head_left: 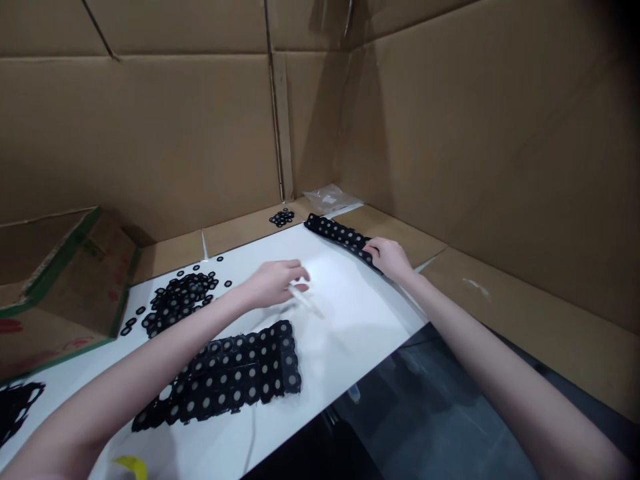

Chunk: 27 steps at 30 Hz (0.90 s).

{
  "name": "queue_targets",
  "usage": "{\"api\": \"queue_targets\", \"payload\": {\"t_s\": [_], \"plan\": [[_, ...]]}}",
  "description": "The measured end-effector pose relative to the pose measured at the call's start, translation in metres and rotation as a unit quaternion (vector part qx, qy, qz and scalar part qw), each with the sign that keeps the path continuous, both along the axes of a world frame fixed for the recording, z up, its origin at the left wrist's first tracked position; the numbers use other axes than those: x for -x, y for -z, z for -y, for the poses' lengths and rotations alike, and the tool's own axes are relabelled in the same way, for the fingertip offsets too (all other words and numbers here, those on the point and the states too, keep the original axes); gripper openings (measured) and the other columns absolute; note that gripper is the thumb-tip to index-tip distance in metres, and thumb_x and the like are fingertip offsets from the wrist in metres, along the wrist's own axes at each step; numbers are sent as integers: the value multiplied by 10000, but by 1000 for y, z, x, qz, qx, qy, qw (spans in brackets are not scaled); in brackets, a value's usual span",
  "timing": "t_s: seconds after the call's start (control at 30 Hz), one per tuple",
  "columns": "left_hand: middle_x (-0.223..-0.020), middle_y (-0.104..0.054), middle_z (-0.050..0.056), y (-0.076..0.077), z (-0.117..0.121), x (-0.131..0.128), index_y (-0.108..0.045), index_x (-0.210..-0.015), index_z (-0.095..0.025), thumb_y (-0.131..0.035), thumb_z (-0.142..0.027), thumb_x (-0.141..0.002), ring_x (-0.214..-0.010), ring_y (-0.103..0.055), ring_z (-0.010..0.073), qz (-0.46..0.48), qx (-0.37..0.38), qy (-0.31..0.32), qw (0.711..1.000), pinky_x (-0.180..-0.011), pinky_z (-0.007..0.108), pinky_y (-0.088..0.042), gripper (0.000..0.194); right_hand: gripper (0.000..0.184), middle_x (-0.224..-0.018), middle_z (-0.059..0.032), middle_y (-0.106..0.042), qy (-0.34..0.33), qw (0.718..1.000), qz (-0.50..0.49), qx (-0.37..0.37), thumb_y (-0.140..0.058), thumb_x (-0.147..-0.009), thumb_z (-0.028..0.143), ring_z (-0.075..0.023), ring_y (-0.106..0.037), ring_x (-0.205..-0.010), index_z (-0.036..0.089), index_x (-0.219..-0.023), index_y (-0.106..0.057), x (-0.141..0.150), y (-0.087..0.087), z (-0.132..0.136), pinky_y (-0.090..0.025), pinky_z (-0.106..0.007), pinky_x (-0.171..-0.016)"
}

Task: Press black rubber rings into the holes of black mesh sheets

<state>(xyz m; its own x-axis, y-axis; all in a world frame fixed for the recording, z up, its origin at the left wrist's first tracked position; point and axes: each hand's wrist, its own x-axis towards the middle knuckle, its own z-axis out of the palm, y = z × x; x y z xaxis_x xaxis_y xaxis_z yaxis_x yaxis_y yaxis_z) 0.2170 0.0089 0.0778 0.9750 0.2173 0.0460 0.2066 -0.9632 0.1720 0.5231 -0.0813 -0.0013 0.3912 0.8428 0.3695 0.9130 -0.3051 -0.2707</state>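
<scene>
My left hand [277, 283] hovers above the white board, closed around a thin white pen-like stick [309, 302] whose tip points right and down. At the board's far right edge, my right hand [389, 257] pinches the near end of a long black strip with pale grey dots [337, 231]. Below my left hand lies a flat black sheet with rows of pale round dots [240, 370], partly covered by my left forearm. Beyond that forearm is a heap of loose black rings with pale centres [183, 297].
A cardboard box with green edging [75, 300] stands at the left. A small pile of rings [281, 217] and a clear plastic bag [330, 198] lie at the back. Tall cardboard walls [175, 133] enclose the white board [350, 347]. Something yellow [133, 465] shows at the bottom.
</scene>
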Motion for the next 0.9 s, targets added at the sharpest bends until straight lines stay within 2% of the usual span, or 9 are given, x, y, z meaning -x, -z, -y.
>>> {"api": "queue_targets", "payload": {"t_s": [0.1, 0.17, 0.27, 0.37, 0.5, 0.63, 0.7, 0.77, 0.9], "plan": [[-1193, -613, 80, 23, -11, -61, -521, -1244, -214, -463, -321, -897, -939, -648, 221, -20, -17, 0, 1000, -737, 284, -482, 367, 280, -935, -59, -734, -5, 1000, -8, 0, -434, -855, 235, -239, -647, -849, 232, -785, -704, -2, 2, -1, -454, -321, -712], [-1224, -593, 96, 35, -17, -90, -415, -1351, -220, -466, -254, -863, -978, -644, 246, -28, -30, -9, 999, -748, 302, -489, 491, 286, -931, -64, -735, -9, 1000, -11, 1, -431, -853, 230, -237, -647, -852, 230, -789, -709, -2, 3, -1, -456, -320, -718], [-1281, -550, 109, 45, -22, -116, -269, -1442, -228, -480, -186, -806, -995, -640, 260, -33, -45, -13, 998, -747, 313, -496, 671, 289, -914, -69, -732, -21, 1000, -15, 4, -431, -852, 238, -231, -646, -843, 224, -787, -712, 0, 3, 0, -456, -319, -727], [-1226, -564, 113, 48, -23, -122, -355, -1402, -230, -466, -200, -814, -962, -646, 264, -33, -55, -3, 998, -718, 317, -496, 599, 296, -898, -63, -726, -40, 999, -21, 11, -430, -863, 268, -221, -647, -834, 223, -766, -706, 5, -1, 4, -456, -317, -745], [-1108, -600, 93, 46, -23, -109, -572, -1192, -230, -463, -212, -828, -885, -653, 240, -29, -55, 15, 998, -682, 297, -479, 380, 304, -942, -90, -716, -62, 998, -26, 15, -419, -887, 311, -234, -640, -878, 205, -855, -702, 17, -6, 8, -460, -345, -786], [-1024, -624, 65, 39, -22, -79, -629, -1086, -230, -490, -202, -826, -852, -646, 212, -16, -39, 31, 999, -670, 275, -457, 296, 317, -1253, -118, -615, -99, 994, -20, 29, -415, -902, 364, -289, -540, -1150, 228, -978, -691, 37, -5, 13, -409, -457, -919], [-999, -631, 55, 32, -20, -57, -655, -1039, -230, -489, -272, -865, -818, -642, 194, -4, -27, 38, 999, -671, 269, -450, 244, 316, -1320, -116, -573, -126, 991, -19, 49, -433, -895, 393, -310, -490, -1219, 253, -1028, -683, 47, -4, 16, -359, -524, -962], [-1002, -637, 46, 22, -17, -30, -658, -1046, -234, -471, -310, -901, -800, -637, 171, 20, -15, 33, 999, -696, 260, -445, 248, 324, -1299, -127, -588, -147, 987, -22, 67, -446, -888, 418, -328, -484, -1222, 262, -1053, -678, 56, -7, 19, -332, -561, -966], [-1072, -623, 65, -3, -9, 32, -618, -1114, -203, -378, -308, -963, -897, -616, 153, 87, 3, -13, 996, -797, 242, -431, 303, 350, -1285, -140, -584, -176, 981, -29, 71, -406, -911, 412, -342, -469, -1206, 236, -1063, -666, 86, -24, 17, -322, -545, -953]]}}
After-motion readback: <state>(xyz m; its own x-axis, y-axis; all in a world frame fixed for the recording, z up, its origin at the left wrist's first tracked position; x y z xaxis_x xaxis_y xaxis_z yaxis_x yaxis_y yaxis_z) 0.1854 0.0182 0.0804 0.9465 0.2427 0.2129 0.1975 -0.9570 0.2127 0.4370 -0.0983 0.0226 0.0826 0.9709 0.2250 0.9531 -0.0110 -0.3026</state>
